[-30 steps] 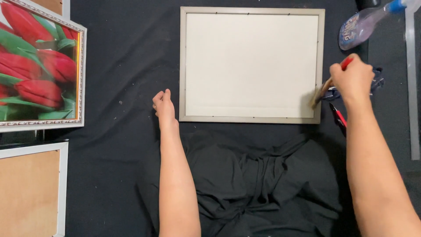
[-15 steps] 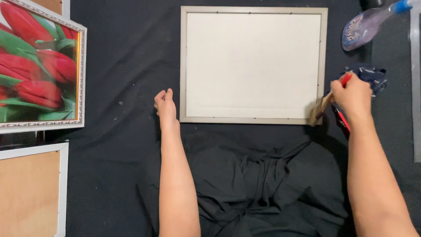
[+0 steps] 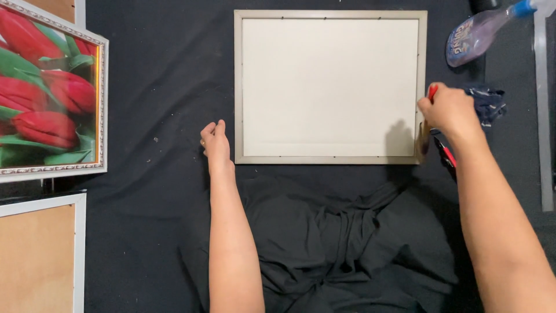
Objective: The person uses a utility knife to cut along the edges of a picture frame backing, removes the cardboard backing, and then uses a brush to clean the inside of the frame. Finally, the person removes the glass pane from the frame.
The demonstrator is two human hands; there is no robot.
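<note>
A rectangular picture frame with a pale grey moulding and a plain white backing board [image 3: 330,87] lies face down in the upper middle of the view, on a black cloth [image 3: 156,87] that covers the whole work surface. The right hand [image 3: 449,110] sits at the frame's right edge, fingers closed around a red-handled brush [image 3: 424,136] whose brownish bristles hang down against the lower right corner of the moulding. The left hand [image 3: 215,142] rests just beside the frame's lower left corner, fingers loosely curled and holding nothing. Close behind the right hand lies a crumpled dark blue rag [image 3: 486,103], with a red-handled tool [image 3: 447,155] partly hidden under the wrist. In the upper right corner lies a clear spray bottle of purple liquid [image 3: 478,35]. At the left edge are a framed print of red tulips [image 3: 49,93] and, below it, a white frame with a brown back [image 3: 35,255].
</note>
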